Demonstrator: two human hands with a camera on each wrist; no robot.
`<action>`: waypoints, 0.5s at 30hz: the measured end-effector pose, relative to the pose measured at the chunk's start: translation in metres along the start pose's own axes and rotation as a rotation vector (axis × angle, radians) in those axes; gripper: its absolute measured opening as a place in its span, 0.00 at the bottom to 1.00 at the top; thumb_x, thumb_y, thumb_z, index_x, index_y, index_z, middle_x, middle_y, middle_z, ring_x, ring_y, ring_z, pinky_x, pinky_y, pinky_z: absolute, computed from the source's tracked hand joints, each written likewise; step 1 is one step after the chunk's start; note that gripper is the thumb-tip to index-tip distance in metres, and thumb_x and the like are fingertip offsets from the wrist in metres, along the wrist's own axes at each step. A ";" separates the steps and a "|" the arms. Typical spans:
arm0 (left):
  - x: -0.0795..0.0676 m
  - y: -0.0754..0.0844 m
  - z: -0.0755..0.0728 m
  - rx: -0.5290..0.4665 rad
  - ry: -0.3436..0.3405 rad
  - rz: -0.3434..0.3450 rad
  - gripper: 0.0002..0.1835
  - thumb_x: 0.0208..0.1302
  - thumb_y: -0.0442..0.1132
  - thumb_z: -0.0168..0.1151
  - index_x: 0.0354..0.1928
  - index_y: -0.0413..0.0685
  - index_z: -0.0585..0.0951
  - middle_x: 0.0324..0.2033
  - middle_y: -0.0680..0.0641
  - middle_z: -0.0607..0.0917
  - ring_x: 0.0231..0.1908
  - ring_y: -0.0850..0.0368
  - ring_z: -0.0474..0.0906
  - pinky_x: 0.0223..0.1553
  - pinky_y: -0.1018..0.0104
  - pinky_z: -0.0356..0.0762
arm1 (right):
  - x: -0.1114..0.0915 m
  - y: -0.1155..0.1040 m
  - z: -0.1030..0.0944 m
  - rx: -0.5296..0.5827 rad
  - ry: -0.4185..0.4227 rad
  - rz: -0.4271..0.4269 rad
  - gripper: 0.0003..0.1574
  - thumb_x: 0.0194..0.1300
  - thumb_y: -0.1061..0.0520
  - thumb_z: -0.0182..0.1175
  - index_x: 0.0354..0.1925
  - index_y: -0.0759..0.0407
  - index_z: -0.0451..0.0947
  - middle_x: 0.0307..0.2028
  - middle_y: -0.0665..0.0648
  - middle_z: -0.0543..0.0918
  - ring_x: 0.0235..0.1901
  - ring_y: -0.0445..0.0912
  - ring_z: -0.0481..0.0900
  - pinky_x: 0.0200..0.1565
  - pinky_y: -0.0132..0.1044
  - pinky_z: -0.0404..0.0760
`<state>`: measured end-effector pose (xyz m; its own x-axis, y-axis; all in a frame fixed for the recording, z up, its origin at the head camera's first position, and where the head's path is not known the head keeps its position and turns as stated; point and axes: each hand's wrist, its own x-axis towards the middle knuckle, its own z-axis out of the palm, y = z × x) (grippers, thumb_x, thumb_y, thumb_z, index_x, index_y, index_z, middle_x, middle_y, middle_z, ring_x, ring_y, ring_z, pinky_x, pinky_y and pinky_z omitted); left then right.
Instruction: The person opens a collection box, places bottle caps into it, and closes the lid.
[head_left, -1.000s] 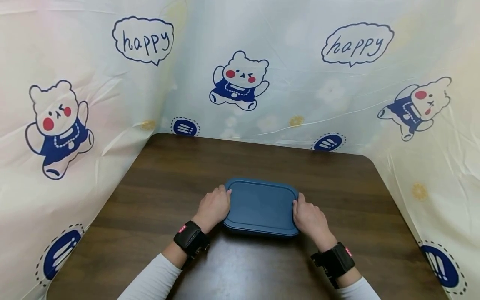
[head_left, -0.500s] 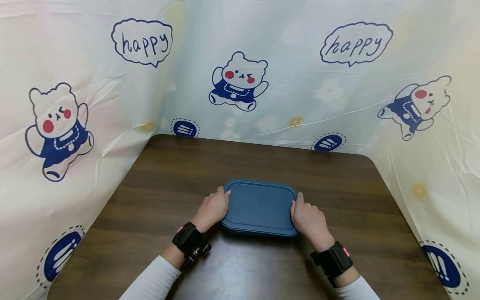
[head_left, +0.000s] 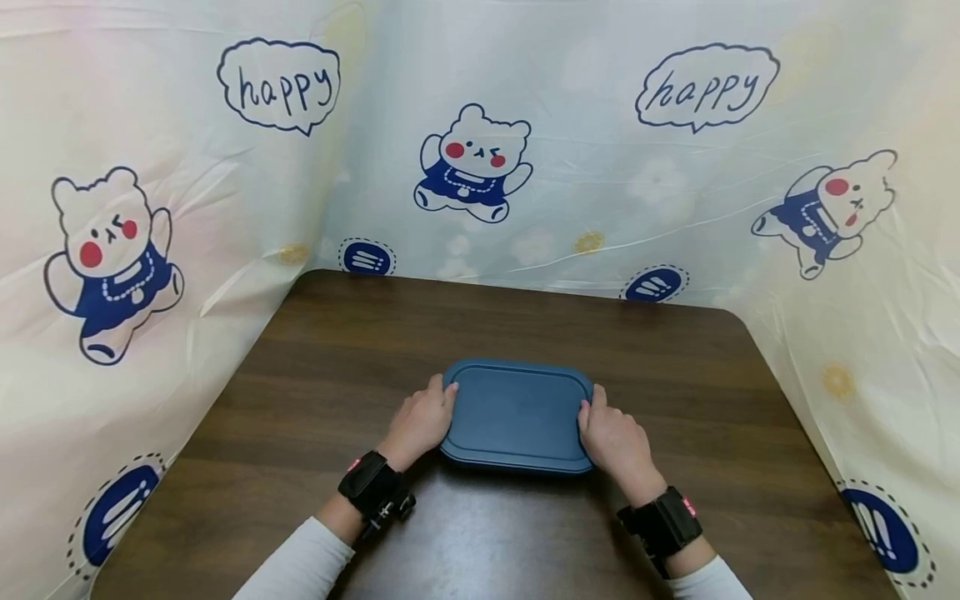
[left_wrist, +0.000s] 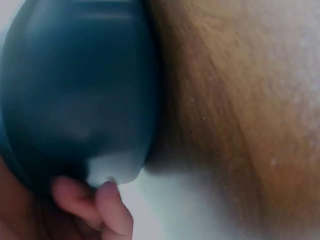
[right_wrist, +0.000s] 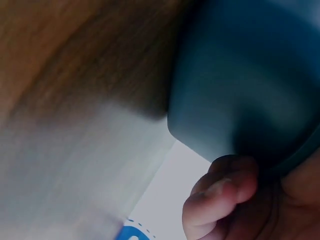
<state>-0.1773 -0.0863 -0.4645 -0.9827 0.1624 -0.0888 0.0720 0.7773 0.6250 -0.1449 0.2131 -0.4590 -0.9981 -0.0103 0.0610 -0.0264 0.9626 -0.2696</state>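
A blue rectangular box with a lid (head_left: 521, 415) sits at the middle of the dark wooden table, its lid facing up. At its left end my left hand (head_left: 420, 421) grips the rim, thumb on the lid's edge. My right hand (head_left: 618, 437) holds the opposite end in the same way, thumb on top. From below, the left wrist view has the box's smooth side wall (left_wrist: 85, 90) with curled fingertips (left_wrist: 112, 207) by its end. The right wrist view gives the other end, with bent fingers (right_wrist: 215, 197) under the rim. What the box contains is hidden.
The brown wooden table (head_left: 360, 333) has rounded far corners. A pale cloth (head_left: 585, 167) printed with bears and the word "happy" hangs round its back and both sides. Black straps with small cameras (head_left: 375, 487) circle both wrists.
Both hands and the box have shifted very slightly left in the head view, and the backdrop has drifted a little left as well. The grip on both ends stays the same.
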 end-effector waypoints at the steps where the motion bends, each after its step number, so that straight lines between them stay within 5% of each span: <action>1: 0.000 -0.002 -0.001 -0.010 -0.001 -0.004 0.28 0.82 0.53 0.38 0.66 0.35 0.68 0.27 0.42 0.77 0.23 0.52 0.73 0.26 0.60 0.66 | 0.000 0.001 0.000 0.022 -0.018 0.013 0.32 0.79 0.51 0.45 0.68 0.74 0.63 0.33 0.75 0.84 0.20 0.59 0.79 0.20 0.50 0.77; 5: -0.002 -0.007 -0.005 -0.044 -0.036 0.003 0.33 0.82 0.57 0.36 0.72 0.37 0.64 0.51 0.35 0.82 0.41 0.44 0.82 0.41 0.51 0.76 | 0.000 0.006 -0.006 0.171 -0.106 0.063 0.35 0.81 0.47 0.42 0.73 0.70 0.60 0.53 0.77 0.81 0.40 0.66 0.84 0.39 0.58 0.82; 9: 0.003 -0.010 -0.017 -0.091 -0.071 0.025 0.40 0.79 0.64 0.31 0.75 0.39 0.63 0.68 0.35 0.72 0.65 0.37 0.71 0.63 0.40 0.69 | 0.008 0.020 -0.017 0.336 -0.162 0.070 0.40 0.82 0.42 0.39 0.76 0.69 0.53 0.63 0.75 0.73 0.58 0.67 0.76 0.54 0.61 0.76; 12: 0.010 -0.017 -0.030 -0.066 -0.013 0.054 0.43 0.77 0.68 0.28 0.75 0.40 0.63 0.70 0.35 0.69 0.71 0.36 0.62 0.69 0.37 0.61 | 0.018 0.034 -0.026 0.375 -0.115 0.061 0.45 0.81 0.37 0.37 0.77 0.70 0.49 0.66 0.77 0.67 0.64 0.68 0.69 0.60 0.65 0.71; 15: 0.018 -0.028 -0.045 0.069 0.082 0.095 0.43 0.77 0.68 0.28 0.77 0.42 0.61 0.73 0.34 0.63 0.73 0.33 0.54 0.71 0.33 0.52 | 0.028 0.050 -0.031 0.303 -0.044 0.045 0.48 0.81 0.35 0.34 0.78 0.69 0.46 0.72 0.77 0.56 0.71 0.72 0.57 0.66 0.70 0.60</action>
<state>-0.2045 -0.1324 -0.4484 -0.9813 0.1894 0.0333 0.1740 0.8011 0.5726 -0.1720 0.2692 -0.4407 -0.9999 0.0124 0.0032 0.0087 0.8380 -0.5455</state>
